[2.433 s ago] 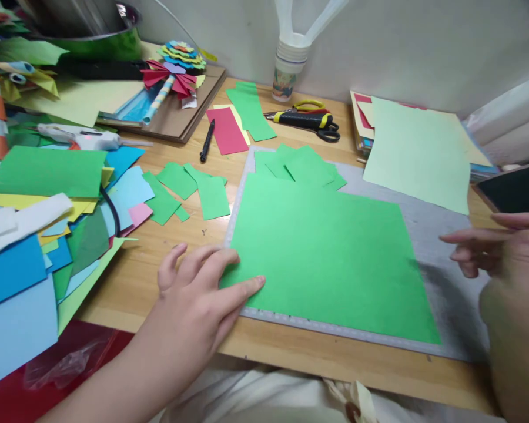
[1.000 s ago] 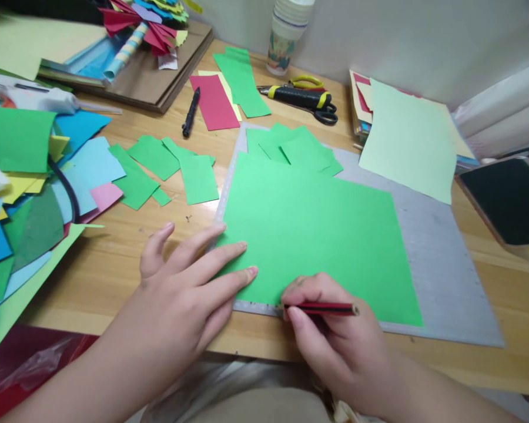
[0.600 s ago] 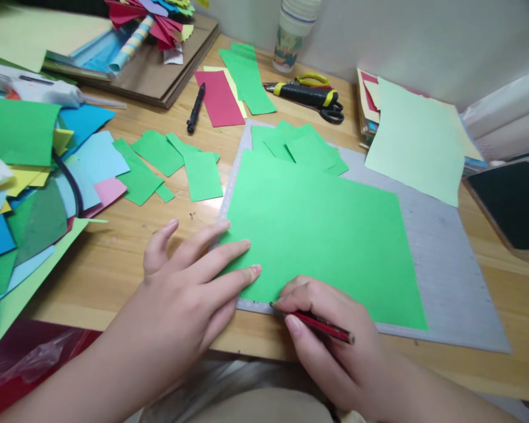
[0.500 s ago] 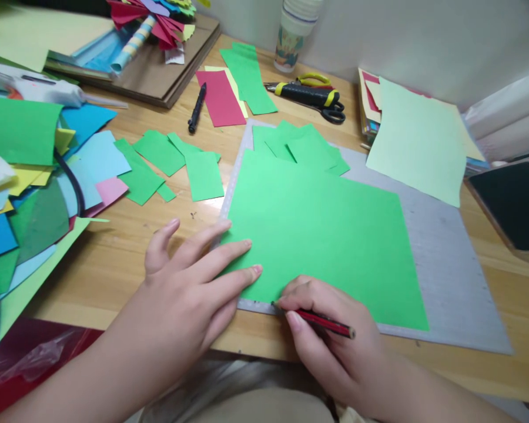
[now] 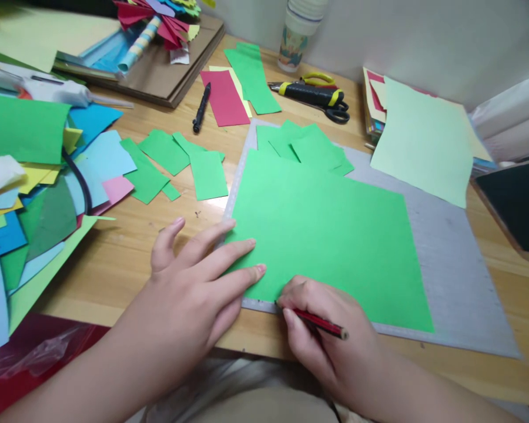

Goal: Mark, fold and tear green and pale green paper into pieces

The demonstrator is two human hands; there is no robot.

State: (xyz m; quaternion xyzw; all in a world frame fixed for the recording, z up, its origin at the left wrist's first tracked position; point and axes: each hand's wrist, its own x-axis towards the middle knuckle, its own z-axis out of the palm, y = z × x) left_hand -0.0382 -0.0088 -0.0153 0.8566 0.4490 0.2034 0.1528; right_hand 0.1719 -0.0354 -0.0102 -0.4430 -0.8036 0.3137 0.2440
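A large green sheet of paper [image 5: 330, 235] lies on a grey cutting mat [image 5: 454, 282] in front of me. My left hand [image 5: 194, 282] rests with fingers spread, its fingertips pressing the sheet's left edge. In my right hand [image 5: 326, 329] is a red and black pencil [image 5: 321, 323], its tip down at the sheet's near edge, by the mat's marked border. Several smaller green paper pieces [image 5: 312, 147] lie partly under the sheet's far edge. More green cut pieces [image 5: 208, 176] are on the table to the left of the mat.
A heap of coloured paper [image 5: 48, 217] with a glue gun [image 5: 39, 85] fills the left side. Farther back are a black pen [image 5: 201, 108], a red paper piece [image 5: 227, 100], scissors [image 5: 335, 111] and stacked paper cups [image 5: 294, 41]. A pale green sheet [image 5: 423, 141] and a dark tablet-like object [image 5: 518, 205] are at right.
The whole scene has shifted slightly to the right in view. The pencil's back end has swung a little leftward, while its tip stays near the sheet's lower edge. My left hand keeps its place on the paper.
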